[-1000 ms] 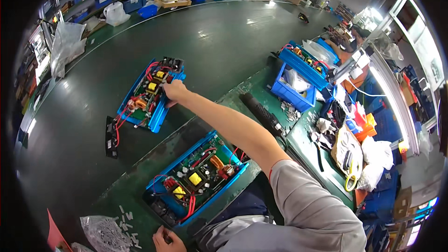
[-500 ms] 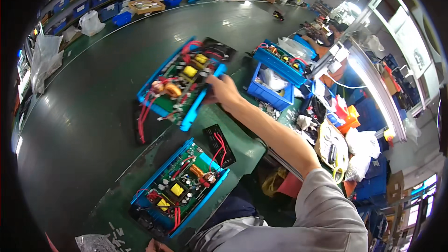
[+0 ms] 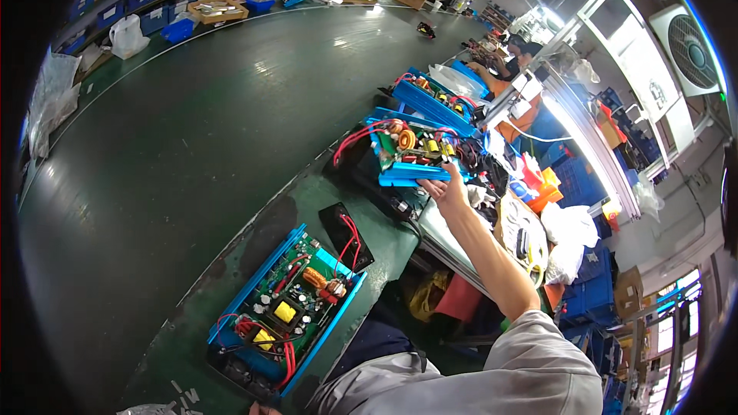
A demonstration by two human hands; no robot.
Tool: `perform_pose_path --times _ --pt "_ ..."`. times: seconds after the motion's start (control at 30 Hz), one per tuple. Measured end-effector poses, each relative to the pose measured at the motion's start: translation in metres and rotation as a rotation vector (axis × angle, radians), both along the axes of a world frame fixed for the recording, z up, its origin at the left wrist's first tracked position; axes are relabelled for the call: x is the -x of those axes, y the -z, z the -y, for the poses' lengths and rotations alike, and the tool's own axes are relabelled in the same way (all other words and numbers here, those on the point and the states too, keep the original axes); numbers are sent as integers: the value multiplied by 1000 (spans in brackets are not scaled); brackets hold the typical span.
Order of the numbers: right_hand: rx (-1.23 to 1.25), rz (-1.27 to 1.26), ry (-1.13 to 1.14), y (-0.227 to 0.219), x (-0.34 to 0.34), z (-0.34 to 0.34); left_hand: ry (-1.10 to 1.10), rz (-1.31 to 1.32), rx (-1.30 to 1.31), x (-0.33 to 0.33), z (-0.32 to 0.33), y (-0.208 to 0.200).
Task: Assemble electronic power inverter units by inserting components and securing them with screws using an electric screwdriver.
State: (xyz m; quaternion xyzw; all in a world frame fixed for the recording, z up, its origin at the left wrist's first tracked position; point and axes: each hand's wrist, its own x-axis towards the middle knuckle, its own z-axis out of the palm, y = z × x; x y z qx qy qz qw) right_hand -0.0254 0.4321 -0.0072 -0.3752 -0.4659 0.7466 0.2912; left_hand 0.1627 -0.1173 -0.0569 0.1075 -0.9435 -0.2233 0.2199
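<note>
My right hand point(image 3: 450, 188) reaches out to the right with its fingers closed on the near side of an open blue metal-cased circuit unit point(image 3: 419, 155). Red wires and a black panel hang off the left end of that unit, which overlaps the crowded right side of the bench. Close to my body lies a second such unit point(image 3: 296, 307), its green board, yellow transformers and copper coil facing up. A black end panel point(image 3: 346, 237) joined to it by red wires rests beside it. Only a sliver of my left hand point(image 3: 265, 410) shows at the lower edge; its fingers are hidden.
Another blue-cased unit point(image 3: 434, 100) sits just beyond the held one. Plastic bags point(image 3: 569, 234) and an orange bin point(image 3: 546, 190) crowd the right, under a lit tube lamp point(image 3: 588, 142). Small white pieces point(image 3: 184, 396) lie at the lower left. Other people work at the far end.
My right hand has carried the blue-cased unit from the middle of the bench to the right, turning it, over where the blue bin showed. The near unit stays put on the bench.
</note>
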Motion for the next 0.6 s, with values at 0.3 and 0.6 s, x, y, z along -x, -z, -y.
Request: perform_pose_path --times 0.3,0.6 --pt "136 -181 70 -5 34 -5 60 -43 -51 2 4 -8" --pt "-118 -144 -222 17 5 -10 66 -9 -31 0 2 1"
